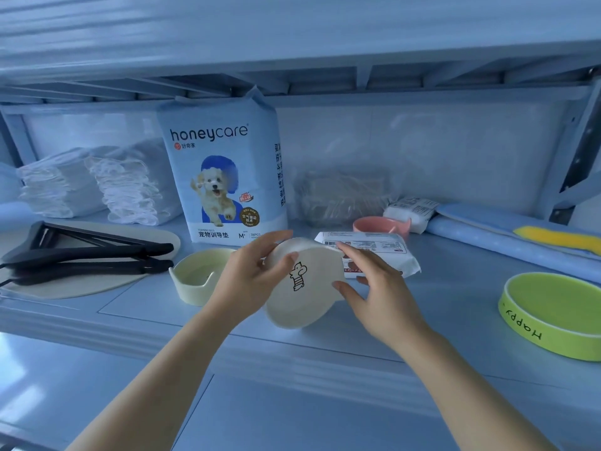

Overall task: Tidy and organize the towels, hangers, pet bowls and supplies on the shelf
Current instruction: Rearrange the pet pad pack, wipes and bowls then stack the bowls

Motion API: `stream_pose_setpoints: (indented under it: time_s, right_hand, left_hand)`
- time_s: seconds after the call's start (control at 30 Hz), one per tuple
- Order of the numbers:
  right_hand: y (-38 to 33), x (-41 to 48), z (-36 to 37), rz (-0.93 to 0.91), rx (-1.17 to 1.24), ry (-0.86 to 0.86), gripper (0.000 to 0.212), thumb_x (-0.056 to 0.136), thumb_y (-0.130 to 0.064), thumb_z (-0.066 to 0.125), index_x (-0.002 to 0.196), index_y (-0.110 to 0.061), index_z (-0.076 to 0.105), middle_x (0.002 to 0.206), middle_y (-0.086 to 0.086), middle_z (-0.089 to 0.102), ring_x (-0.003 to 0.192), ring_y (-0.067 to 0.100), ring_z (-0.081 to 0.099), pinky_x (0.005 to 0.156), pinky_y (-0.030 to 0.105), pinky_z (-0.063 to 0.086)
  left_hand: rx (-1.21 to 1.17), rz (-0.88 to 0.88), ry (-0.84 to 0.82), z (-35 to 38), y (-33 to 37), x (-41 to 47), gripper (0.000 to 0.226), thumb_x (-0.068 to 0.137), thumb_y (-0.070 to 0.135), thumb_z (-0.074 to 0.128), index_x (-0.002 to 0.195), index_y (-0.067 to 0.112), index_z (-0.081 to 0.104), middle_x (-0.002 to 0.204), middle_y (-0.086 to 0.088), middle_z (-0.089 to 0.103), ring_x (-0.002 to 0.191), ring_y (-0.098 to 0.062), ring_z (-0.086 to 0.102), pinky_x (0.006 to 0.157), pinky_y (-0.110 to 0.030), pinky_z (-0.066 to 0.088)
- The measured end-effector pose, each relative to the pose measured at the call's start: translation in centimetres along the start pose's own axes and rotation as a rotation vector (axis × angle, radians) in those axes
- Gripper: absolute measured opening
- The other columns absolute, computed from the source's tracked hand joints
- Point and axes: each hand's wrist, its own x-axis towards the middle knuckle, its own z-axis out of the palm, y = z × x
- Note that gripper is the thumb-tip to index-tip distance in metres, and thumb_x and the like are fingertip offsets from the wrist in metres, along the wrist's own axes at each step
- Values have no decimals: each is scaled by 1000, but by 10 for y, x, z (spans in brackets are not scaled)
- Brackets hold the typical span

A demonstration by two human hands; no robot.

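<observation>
A cream pet bowl (305, 297) with a small black cartoon drawing is tilted above the shelf (422, 327), held between both hands. My left hand (250, 275) grips its left rim with thumb and fingers. My right hand (374, 284) holds its right edge, fingers spread along the rim. A pale yellow cat-ear bowl (195, 278) stands just left of them. A pink bowl (380, 224) sits behind a white wipes pack (383, 252). A green "Happy" bowl (553, 314) stands at the right. Black hangers (87, 252) lie on a beige mat (97, 284) at the left. Folded white towels (97, 187) are stacked at the back left.
A tall honeycare pet pad bag (224, 170) stands at the back centre. A clear bag of sticks (344, 196) and a small white packet (409, 211) lie behind the pink bowl. A blue roll with a yellow item (520, 236) lies at the right. An upper shelf hangs close above.
</observation>
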Motion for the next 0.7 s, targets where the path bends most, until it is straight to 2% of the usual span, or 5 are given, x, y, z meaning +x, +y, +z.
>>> stream_pose_setpoints:
  time_s: [0.1,0.23,0.33,0.47,0.7]
  right_hand:
    - [1,4,4,19,10,-9,53,85,-18,66,134,-27,46,117,-12,59,104,7,55,93,31,48]
    - [3,5,7,35,35,-13,52,86,-15,63,134,-27,46,115,-13,55,100,8,56,90,32,50]
    - [4,5,6,36,72,2,48,85,-10,60,129,-26,49,116,-13,56,104,7,56,89,32,52]
    - [3,6,7,88,117,13,48,81,-6,59,124,-26,50,107,-15,58,100,3,58,82,31,55]
    - [10,5,1,41,70,-24,49,88,-26,61,135,-25,46,127,-13,55,109,5,56,90,30,51]
  left_hand:
    - [-63,-27,-25,-1,-6,11,27,77,43,54,103,42,61,67,17,61,61,-3,52,60,-10,39]
    - [-19,-72,-63,-4,-9,24,14,89,39,57,98,40,67,97,7,70,90,-12,65,78,-19,47]
    - [231,27,38,-4,-10,29,17,92,31,55,103,35,67,107,10,63,87,-1,60,68,-2,39]
    - [462,137,96,2,-21,28,38,91,12,55,123,30,60,119,6,60,100,-14,58,78,-18,38]
    - [512,79,74,7,-29,43,45,90,3,49,123,31,60,114,1,67,103,-20,59,77,-18,35]
